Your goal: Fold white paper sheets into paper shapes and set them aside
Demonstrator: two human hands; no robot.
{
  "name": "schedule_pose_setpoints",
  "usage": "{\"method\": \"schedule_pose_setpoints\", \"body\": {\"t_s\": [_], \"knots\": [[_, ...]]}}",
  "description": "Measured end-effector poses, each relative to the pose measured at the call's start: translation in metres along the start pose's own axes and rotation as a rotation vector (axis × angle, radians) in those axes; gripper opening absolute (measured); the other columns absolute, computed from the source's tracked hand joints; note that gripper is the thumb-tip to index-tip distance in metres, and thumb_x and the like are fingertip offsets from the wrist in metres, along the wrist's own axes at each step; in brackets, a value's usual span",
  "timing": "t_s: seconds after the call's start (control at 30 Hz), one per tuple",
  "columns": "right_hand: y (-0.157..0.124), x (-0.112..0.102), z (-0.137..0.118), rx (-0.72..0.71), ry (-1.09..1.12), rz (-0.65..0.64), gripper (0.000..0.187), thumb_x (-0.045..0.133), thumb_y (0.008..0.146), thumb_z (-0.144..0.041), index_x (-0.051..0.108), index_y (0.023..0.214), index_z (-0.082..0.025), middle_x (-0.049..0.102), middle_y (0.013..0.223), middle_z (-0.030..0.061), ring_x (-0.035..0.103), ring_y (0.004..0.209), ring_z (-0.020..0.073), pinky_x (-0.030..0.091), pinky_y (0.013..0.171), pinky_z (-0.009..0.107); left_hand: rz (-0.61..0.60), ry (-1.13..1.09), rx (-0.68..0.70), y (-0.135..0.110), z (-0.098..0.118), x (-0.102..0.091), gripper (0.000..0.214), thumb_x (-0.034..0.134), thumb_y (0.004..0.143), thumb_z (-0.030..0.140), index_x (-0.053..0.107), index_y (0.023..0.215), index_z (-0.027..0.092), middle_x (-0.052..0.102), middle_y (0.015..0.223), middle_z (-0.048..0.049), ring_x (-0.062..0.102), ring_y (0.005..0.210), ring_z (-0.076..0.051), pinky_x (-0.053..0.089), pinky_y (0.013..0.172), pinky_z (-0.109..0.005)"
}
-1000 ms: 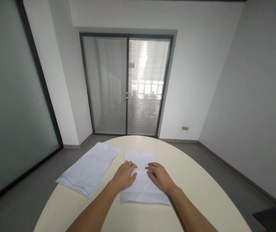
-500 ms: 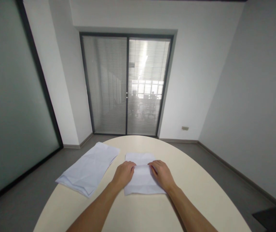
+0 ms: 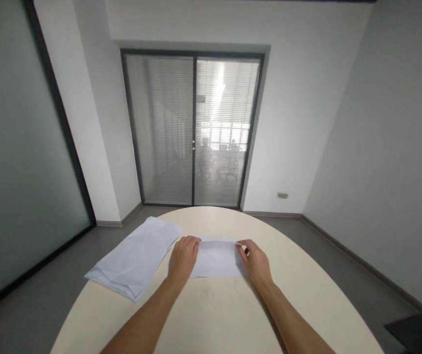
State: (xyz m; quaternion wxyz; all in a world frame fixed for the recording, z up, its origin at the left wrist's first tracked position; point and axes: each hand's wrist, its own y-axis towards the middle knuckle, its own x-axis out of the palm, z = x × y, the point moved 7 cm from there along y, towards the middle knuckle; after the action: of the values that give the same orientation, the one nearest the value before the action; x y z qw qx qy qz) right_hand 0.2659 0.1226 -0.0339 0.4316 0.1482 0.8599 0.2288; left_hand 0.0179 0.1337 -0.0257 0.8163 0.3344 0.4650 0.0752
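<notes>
A white sheet of paper [image 3: 215, 257] lies folded in half on the cream oval table [image 3: 214, 314], its doubled edge at the far side. My left hand [image 3: 182, 255] pinches the sheet's far left corner with curled fingers. My right hand [image 3: 256, 260] pinches the far right corner the same way. Both forearms reach in from the bottom of the view.
A stack of creased white sheets [image 3: 136, 255] lies on the table left of my left hand, near the table's edge. Beyond the table are grey floor, a glass door with blinds [image 3: 193, 130] and a glass wall on the left.
Both hands lifted the near edge of the flat sheet and carried it away from me to the far edge, folding the paper in half; the hands moved apart to its far corners.
</notes>
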Motion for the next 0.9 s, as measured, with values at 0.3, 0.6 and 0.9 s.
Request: {"method": "schedule_pose_setpoints", "body": {"t_s": [0.3, 0.6, 0.9], "knots": [[0.003, 0.002, 0.01, -0.065, 0.293, 0.063, 0.028, 0.044, 0.092, -0.039, 0.06, 0.107, -0.022, 0.067, 0.117, 0.0117, 0.065, 0.103, 0.0245, 0.051, 0.094, 0.04, 0.139, -0.095, -0.073, -0.001, -0.007, -0.012, 0.022, 0.043, 0.097, 0.024, 0.064, 0.104, 0.026, 0.062, 0.113, -0.0035, 0.06, 0.103, -0.019, 0.049, 0.094, -0.034], [0.0, 0.005, 0.002, -0.111, 0.287, -0.026, 0.017, 0.045, 0.083, -0.023, 0.049, 0.099, -0.025, 0.059, 0.131, 0.0096, 0.054, 0.123, 0.0238, 0.041, 0.104, 0.042, 0.205, -0.314, -0.05, -0.001, -0.008, -0.015, 0.019, 0.043, 0.095, 0.026, 0.061, 0.095, 0.022, 0.064, 0.112, -0.0068, 0.06, 0.109, -0.02, 0.047, 0.099, -0.035], [-0.014, 0.016, -0.025, -0.318, 0.245, -0.282, 0.024, 0.05, 0.066, -0.01, 0.057, 0.084, -0.023, 0.069, 0.102, 0.005, 0.046, 0.13, 0.0266, 0.039, 0.105, 0.042, 0.074, -0.017, -0.205, -0.004, -0.024, 0.001, 0.018, 0.046, 0.091, 0.021, 0.064, 0.092, 0.021, 0.069, 0.096, -0.0059, 0.062, 0.105, -0.024, 0.047, 0.096, -0.038]]}}
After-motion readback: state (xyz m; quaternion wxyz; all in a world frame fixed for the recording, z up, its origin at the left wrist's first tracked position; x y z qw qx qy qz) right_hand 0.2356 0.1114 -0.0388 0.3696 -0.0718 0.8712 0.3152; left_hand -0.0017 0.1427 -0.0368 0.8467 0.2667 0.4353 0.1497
